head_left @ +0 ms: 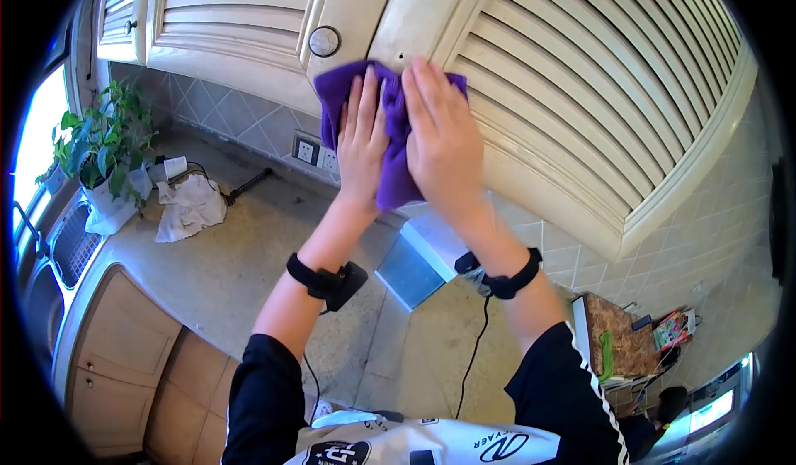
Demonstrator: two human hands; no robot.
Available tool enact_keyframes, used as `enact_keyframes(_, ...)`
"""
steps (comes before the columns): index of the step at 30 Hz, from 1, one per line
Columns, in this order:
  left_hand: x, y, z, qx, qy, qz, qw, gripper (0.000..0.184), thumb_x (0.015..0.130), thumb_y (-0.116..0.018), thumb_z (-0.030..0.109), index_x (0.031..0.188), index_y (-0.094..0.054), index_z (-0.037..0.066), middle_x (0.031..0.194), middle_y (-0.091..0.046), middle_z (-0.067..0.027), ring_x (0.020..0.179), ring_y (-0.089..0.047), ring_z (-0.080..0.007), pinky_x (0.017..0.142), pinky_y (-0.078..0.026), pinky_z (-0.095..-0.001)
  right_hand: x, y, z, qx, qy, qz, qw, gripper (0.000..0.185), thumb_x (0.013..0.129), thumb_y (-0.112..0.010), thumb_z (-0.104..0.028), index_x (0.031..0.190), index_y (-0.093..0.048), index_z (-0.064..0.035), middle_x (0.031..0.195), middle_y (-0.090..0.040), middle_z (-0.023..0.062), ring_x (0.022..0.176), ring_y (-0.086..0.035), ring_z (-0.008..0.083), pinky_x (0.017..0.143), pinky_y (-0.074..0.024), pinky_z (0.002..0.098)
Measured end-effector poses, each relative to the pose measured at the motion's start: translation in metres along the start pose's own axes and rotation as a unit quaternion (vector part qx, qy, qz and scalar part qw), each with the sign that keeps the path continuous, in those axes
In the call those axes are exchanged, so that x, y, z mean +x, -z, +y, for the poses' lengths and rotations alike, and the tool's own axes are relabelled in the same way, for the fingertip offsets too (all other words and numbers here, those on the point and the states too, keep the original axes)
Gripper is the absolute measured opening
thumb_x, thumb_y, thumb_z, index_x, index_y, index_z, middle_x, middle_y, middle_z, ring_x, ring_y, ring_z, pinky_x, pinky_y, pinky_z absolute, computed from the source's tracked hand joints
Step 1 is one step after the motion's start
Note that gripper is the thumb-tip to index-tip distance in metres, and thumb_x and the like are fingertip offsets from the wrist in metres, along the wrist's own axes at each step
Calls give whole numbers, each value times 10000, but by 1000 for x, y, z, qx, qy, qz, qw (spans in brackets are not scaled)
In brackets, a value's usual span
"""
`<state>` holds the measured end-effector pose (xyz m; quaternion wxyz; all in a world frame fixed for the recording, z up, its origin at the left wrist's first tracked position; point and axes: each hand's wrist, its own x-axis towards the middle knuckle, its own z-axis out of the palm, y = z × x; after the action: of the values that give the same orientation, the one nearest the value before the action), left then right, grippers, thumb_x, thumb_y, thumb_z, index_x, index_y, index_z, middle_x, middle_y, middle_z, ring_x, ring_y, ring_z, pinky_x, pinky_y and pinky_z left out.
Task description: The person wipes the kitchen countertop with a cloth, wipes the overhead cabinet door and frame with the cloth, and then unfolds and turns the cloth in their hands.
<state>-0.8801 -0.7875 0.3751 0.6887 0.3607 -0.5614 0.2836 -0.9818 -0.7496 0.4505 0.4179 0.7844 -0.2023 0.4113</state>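
Note:
A purple cloth [398, 185] is bunched against the lower edge of the cream louvred cabinet doors [427, 9], where the two doors meet. My left hand [361, 154] holds the cloth's left part, its fingers stretched upward over the fabric. On the right part lies my right hand [448, 146], fingers pointing up and slightly bent, holding the cloth to the door. Part of the cloth is hidden under both hands. A round knob [324, 42] sits on the left door, just above the cloth. On the right door a small dark hole [401, 55] shows at the right fingertips.
Below runs a grey counter [249, 274] with a white cloth [192, 208], a potted plant [104, 154] and a sink [70, 241] at left. Wall sockets [315, 153] sit under the cabinets. A pale box-shaped thing [414, 266] and cables lie below my arms. Another person [655, 423] is at lower right.

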Motion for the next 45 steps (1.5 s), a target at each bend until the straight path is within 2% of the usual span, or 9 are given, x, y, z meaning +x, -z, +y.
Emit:
enact_keyframes(3,65,15,17,-21,-43,-37,998,477,847,-411,141,1310,-423,31,1428,-327,-134,1303,-325,-335,1019,-312,-443,30,20,13,-120,-46,26,991,469,803,-470,-110,1258,-474,4,1364,-411,128,1281,-365,307,1009,-319,472)
enact_keyframes(7,87,-2,12,80,-128,-3,989,465,832,-430,164,1291,-479,111,1412,-369,-51,1289,-354,-282,1000,-335,-443,27,16,20,-104,-88,61,989,467,806,-457,-112,1252,-467,29,1361,-402,162,1273,-361,333,1014,-303,479)
enact_keyframes(13,29,11,5,20,-71,-69,995,479,885,-390,247,1323,-446,61,1435,-321,-150,1332,-274,-351,1059,-217,-499,-22,17,-7,-100,-78,19,992,420,782,-491,-157,1162,-551,12,1260,-508,133,1219,-434,255,937,-362,410)
enact_keyframes(24,-9,-14,86,36,-89,-127,987,511,852,-413,250,1311,-440,26,1429,-334,-152,1331,-272,-358,1076,-124,-491,-82,86,29,-77,-96,30,992,368,745,-551,-107,1100,-613,-25,1201,-558,72,1060,-502,238,846,-435,336)
enact_keyframes(30,-18,-43,180,15,-180,-133,975,567,743,-452,279,1261,-513,58,1375,-436,-106,1265,-417,-223,938,-290,-326,-141,157,67,-189,-142,-3,972,388,758,-532,-120,1130,-593,-29,1217,-546,77,1083,-493,249,872,-417,345)
enact_keyframes(32,-25,-58,213,-91,-191,-149,966,603,681,-494,226,1249,-514,26,1371,-430,-140,1274,-398,-289,994,-293,-365,-160,183,82,-261,-161,9,952,365,755,-540,-130,1104,-614,-49,1197,-560,67,1061,-506,237,870,-422,333)
enact_keyframes(38,-32,-78,283,-159,-173,-157,959,645,699,-579,251,1302,-459,53,1408,-384,-108,1140,-496,-262,914,-379,-349,-189,253,111,-280,-214,16,936,389,680,-602,31,1063,-626,-33,1060,-586,89,978,-525,267,848,-428,346)
enact_keyframes(42,-30,-71,280,-147,-152,-180,961,649,743,-579,244,1351,-395,111,1421,-325,-180,1212,-392,-385,938,-331,-495,-192,262,123,-295,-248,84,919,396,691,-624,44,1075,-606,-47,929,-558,117,863,-534,277,795,-416,380)
enact_keyframes(45,-31,-73,269,-155,-141,-146,967,625,778,-565,235,1348,-346,100,1412,-309,-235,1276,-327,-398,967,-276,-537,-207,230,129,-155,-320,125,926,371,745,-574,41,1108,-539,-30,946,-564,152,890,-550,317,810,-424,389)
